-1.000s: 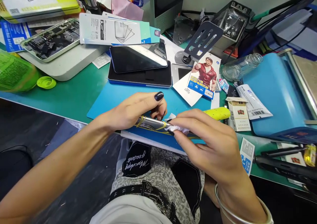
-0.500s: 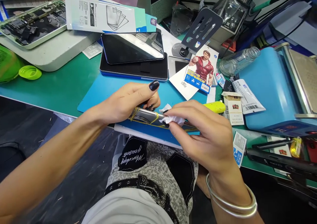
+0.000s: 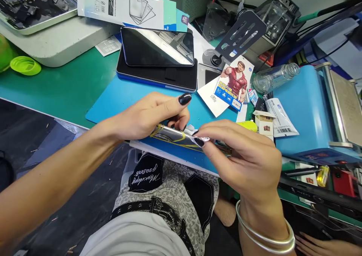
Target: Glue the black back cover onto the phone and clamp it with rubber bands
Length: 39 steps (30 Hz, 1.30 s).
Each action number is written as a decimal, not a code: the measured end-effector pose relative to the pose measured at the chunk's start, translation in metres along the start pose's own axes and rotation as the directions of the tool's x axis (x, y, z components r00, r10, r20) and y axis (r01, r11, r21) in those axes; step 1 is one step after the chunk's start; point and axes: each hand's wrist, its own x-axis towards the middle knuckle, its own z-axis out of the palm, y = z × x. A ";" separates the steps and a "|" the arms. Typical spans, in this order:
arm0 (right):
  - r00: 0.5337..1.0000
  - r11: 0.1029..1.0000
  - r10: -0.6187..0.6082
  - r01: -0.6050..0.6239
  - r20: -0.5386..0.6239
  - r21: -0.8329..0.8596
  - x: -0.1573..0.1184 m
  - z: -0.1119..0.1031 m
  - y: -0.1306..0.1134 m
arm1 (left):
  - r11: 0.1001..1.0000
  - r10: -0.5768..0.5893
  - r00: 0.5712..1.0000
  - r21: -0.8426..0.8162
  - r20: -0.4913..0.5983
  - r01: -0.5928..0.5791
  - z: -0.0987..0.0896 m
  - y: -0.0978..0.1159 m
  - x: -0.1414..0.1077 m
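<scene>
My left hand [image 3: 147, 114] is closed around a smartphone [image 3: 175, 136] held on its edge near the front of the table. Yellow rubber bands [image 3: 183, 136] wrap the phone, and its camera side faces me. Pinched in my right hand [image 3: 244, 156] is a crumpled white tissue [image 3: 201, 138], pressed against the phone's upper metal edge. The fingers of that hand cover the phone's right end. A blue mat [image 3: 110, 101] lies below both hands.
Behind my hands, a black-screened phone [image 3: 158, 48] rests on a dark open phone-shaped part [image 3: 141, 77]. Beside them lie a printed card [image 3: 236, 84], a glass bottle [image 3: 275, 78] and a blue machine [image 3: 296, 109]. Another person's hand [image 3: 328, 244] shows at lower right.
My right hand and the tissue have shifted slightly right along the phone's edge. The tissue now looks more tightly squeezed. The camera view has tilted a little, and another person's hand has appeared.
</scene>
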 end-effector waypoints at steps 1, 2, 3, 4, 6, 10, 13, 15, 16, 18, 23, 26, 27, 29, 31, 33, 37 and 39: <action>1.000 1.000 -0.004 0.004 0.001 0.005 0.000 0.000 0.000 | 1.000 0.007 1.000 0.010 0.012 -0.008 0.000 -0.001 0.000; 1.000 1.000 -0.004 0.004 0.002 0.011 0.000 0.000 0.001 | 1.000 0.014 1.000 0.018 0.024 -0.014 -0.001 -0.001 0.000; 1.000 1.000 -0.003 0.003 0.002 0.018 0.001 0.001 0.001 | 0.999 0.022 0.999 0.024 0.032 -0.023 -0.001 -0.001 0.000; 1.000 1.000 0.000 0.000 0.000 0.022 0.001 0.001 0.001 | 0.999 0.022 0.999 0.032 0.037 -0.024 -0.001 -0.001 0.000; 1.000 1.000 0.002 -0.002 -0.006 0.023 0.001 0.001 0.001 | 0.999 0.003 0.999 0.053 0.041 -0.005 -0.002 0.000 -0.001; 1.000 1.000 0.002 -0.002 -0.007 0.003 0.003 0.001 -0.001 | 0.995 -0.039 0.999 0.088 0.035 0.036 -0.002 0.002 -0.002; 1.000 1.000 -0.002 0.002 0.019 -0.001 0.005 0.000 -0.001 | 0.996 -0.028 0.999 0.090 0.019 0.026 -0.002 0.001 -0.001; 0.999 1.000 -0.002 0.002 0.033 0.006 0.007 -0.001 -0.001 | 0.996 -0.023 1.000 0.085 0.008 0.022 -0.003 -0.001 0.000; 0.999 1.000 0.001 -0.001 0.034 0.004 0.007 -0.002 -0.001 | 0.997 -0.018 1.000 0.080 0.004 0.018 -0.003 -0.002 0.000; 0.999 1.000 0.011 -0.010 0.031 -0.021 0.008 -0.003 -0.001 | 0.997 0.002 1.000 0.078 -0.019 0.000 -0.003 -0.002 0.000; 0.996 0.998 0.054 -0.053 0.068 -0.023 0.008 -0.003 -0.003 | 0.986 0.149 0.972 0.102 -0.181 -0.132 0.002 -0.002 -0.012; 0.995 0.995 0.096 -0.096 0.026 -0.016 0.005 -0.001 -0.004 | 0.962 0.211 0.953 0.222 -0.217 -0.162 0.008 -0.005 -0.020; 0.992 0.992 0.123 -0.123 -0.021 -0.008 0.004 0.000 -0.004 | 0.954 0.210 0.953 0.260 -0.220 -0.150 0.009 -0.007 -0.021; 0.970 0.982 0.186 -0.181 -0.155 0.045 0.000 0.000 -0.005 | 0.948 0.194 0.953 0.293 -0.232 -0.122 0.011 -0.011 -0.022; 0.947 0.973 0.221 -0.198 -0.235 0.118 -0.003 -0.001 -0.006 | 0.954 0.163 0.958 0.283 -0.236 -0.093 0.010 -0.013 -0.022; 0.961 0.977 0.196 -0.174 -0.195 0.123 -0.005 -0.002 -0.006 | 0.962 0.139 0.963 0.263 -0.232 -0.075 0.009 -0.013 -0.020; 0.978 0.980 0.194 -0.196 -0.072 -0.017 -0.003 -0.003 -0.005 | 0.961 0.121 0.965 0.270 -0.233 -0.056 0.009 -0.011 -0.019; 0.970 0.971 0.237 -0.238 -0.062 -0.013 0.000 -0.002 -0.005 | 0.961 0.115 0.966 0.272 -0.230 -0.049 0.010 -0.010 -0.019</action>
